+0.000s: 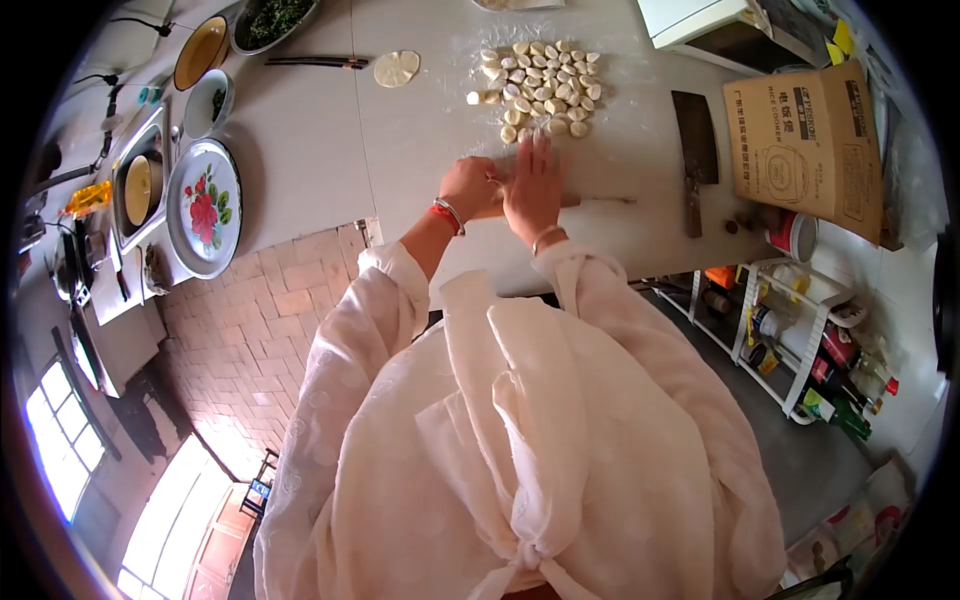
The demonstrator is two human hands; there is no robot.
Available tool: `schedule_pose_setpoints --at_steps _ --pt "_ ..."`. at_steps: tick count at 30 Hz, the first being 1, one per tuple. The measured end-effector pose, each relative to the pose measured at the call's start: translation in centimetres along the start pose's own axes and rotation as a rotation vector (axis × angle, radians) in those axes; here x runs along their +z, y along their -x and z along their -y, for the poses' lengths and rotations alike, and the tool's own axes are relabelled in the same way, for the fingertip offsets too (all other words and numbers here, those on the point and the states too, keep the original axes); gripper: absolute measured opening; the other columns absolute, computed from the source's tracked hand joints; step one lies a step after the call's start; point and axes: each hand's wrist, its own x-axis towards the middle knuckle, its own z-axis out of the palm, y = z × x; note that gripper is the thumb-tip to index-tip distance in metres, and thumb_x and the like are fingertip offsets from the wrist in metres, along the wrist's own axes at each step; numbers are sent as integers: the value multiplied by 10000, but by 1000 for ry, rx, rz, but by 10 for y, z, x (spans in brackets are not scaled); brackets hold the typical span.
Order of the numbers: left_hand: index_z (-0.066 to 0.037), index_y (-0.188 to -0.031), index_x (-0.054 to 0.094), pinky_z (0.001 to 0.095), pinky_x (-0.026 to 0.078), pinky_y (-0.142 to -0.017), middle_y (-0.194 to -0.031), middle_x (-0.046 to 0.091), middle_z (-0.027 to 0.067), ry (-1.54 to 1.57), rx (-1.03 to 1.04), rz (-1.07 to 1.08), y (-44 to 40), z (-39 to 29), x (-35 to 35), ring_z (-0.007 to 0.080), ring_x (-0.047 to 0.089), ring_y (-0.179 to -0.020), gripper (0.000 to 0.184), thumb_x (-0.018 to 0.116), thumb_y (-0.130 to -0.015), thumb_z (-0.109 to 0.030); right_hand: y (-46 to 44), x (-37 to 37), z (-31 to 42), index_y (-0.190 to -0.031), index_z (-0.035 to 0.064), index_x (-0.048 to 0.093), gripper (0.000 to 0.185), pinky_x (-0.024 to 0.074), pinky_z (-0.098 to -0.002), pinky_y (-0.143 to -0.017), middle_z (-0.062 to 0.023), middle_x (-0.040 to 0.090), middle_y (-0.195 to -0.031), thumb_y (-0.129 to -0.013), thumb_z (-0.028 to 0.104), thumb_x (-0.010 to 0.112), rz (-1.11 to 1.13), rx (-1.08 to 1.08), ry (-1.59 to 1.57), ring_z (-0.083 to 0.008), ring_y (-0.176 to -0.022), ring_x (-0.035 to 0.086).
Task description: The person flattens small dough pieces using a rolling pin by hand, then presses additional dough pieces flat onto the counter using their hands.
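On the counter, my left hand (469, 188) is closed near the left end of a wooden rolling pin (572, 200); what its fingers pinch is too small to make out. My right hand (534, 188) lies over the pin with its fingers stretched forward. Just beyond my fingertips is a cluster of small floured dough pieces (545, 80), with a short dough roll (484, 98) at its left side. A flat round dough wrapper (397, 68) rests farther left.
Black chopsticks (316, 62), a floral tray (204, 208), a small bowl (209, 103) and a bowl of chopped greens (272, 20) are on the left. At right are a cleaver (695, 138), a cardboard box (800, 140) and a white rack of bottles (790, 340).
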Motion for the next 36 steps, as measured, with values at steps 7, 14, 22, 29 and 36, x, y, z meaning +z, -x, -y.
schedule_pose_setpoints --at_steps 7,14,22,29,36 --pt "-9 -914 716 277 518 -657 -785 702 77 340 -127 6 22 -6 -12 112 633 -699 168 700 -788 -119 76 -21 -13 -1450 -52 300 656 223 -543 -1150 -242 267 -1536 -928 239 570 47 -89 -217 -360 -1435 264" --pt "-45 -981 724 323 535 -725 -841 715 92 333 -61 75 9 29 4 175 669 -767 248 697 -784 -194 22 -2 -11 -1440 -36 345 647 211 -552 -1153 -202 286 -1544 -906 256 563 10 -161 1 -316 -1448 261" --pt "-95 -971 721 370 541 -778 -890 721 115 77 -54 24 1 -3 -10 296 685 -859 247 706 -763 -228 -59 -2 11 -1450 -2 350 639 164 -584 -1163 -168 246 -1573 -898 262 536 -41 -57 5 -284 -1471 226" --pt "-41 -891 732 336 543 -747 -823 717 107 223 -75 -68 5 5 -7 225 693 -782 156 705 -763 -125 9 -6 -4 -1464 4 295 638 165 -581 -1160 -185 298 -1539 -937 264 544 -23 -118 -113 -312 -1462 233" --pt "1 -977 701 325 540 -764 -904 722 136 427 -187 -44 20 31 -7 217 684 -839 192 619 -819 -72 49 -21 -16 -1458 3 302 666 155 -574 -1161 -194 293 -1538 -931 288 593 95 -202 -182 -324 -1454 247"
